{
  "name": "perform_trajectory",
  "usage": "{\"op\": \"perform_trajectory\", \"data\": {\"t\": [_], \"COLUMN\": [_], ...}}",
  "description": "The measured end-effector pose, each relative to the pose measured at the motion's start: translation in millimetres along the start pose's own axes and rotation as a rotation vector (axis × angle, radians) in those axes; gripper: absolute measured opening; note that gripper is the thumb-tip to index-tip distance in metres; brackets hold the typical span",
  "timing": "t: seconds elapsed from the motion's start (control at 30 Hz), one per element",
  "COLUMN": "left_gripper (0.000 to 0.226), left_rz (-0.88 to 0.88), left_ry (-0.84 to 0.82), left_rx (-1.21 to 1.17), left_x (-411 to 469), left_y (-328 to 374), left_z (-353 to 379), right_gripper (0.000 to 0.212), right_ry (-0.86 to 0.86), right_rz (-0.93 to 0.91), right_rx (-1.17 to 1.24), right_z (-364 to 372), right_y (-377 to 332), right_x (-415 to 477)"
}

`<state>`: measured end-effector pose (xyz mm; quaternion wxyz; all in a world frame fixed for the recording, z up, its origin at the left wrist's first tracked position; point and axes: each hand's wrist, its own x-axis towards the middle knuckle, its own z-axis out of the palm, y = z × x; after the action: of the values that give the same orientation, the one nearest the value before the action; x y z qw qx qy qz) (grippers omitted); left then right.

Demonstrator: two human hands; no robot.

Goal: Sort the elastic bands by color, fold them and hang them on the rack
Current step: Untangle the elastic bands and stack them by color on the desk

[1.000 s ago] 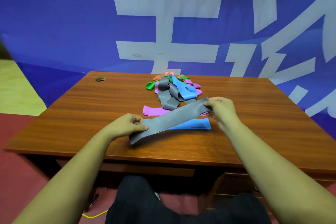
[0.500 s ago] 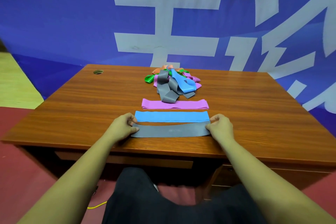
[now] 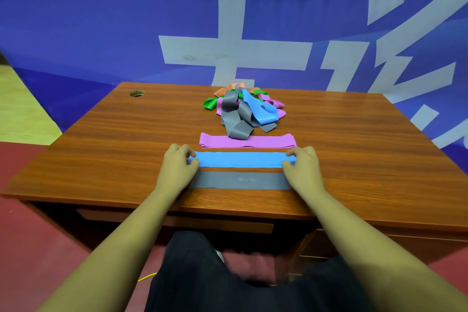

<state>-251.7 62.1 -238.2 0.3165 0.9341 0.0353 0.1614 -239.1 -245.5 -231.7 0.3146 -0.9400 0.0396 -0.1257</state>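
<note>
The fingers (image 3: 183,151) of the left hand (image 3: 176,168) are curled and pinch the left end of the blue band (image 3: 243,159), with the thumb on top of the band. The fingers (image 3: 300,151) of the right hand (image 3: 304,168) are curled the same way and pinch the right end. The blue band lies flat and straight on the counter (image 3: 114,154), stretched from left to right between the two hands. Just nearer than it lies the grey band (image 3: 240,180), flat too, close to the near edge of the counter. The heels of both hands cover its two ends. Just farther than the blue band lies the purple band (image 3: 268,141), also flat and straight. The three bands lie side by side with thin strips of wood showing between them. Farther back sits a messy pile of bands (image 3: 244,111), grey, blue, purple, green and orange all mixed up, and one grey loop from it hangs over the purple band. At the far left corner of the counter there is a small round hole (image 3: 137,93). Behind the counter hangs a big blue banner (image 3: 76,20) with white signs on it. Down below are a red floor (image 3: 38,248), a thin yellow cord (image 3: 147,277) and the person's dark trousers (image 3: 202,286).
</note>
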Motion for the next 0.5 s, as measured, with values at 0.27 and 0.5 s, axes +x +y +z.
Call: {"op": "perform_trajectory", "data": {"t": [0.27,0.5], "left_gripper": [0.013,0.037], "left_rz": [0.046,0.103], "left_ry": [-0.12,-0.298], "left_rx": [-0.014,0.003], "left_x": [82,128], "left_y": [45,45], "left_z": [22,67], "right_gripper": [0.019,0.049], "right_ry": [-0.217,-0.394], "right_rz": [-0.119,-0.315], "right_rx": [0.02,-0.127], "right_z": [28,60], "right_y": [-57,-75], "right_x": [74,125]}}
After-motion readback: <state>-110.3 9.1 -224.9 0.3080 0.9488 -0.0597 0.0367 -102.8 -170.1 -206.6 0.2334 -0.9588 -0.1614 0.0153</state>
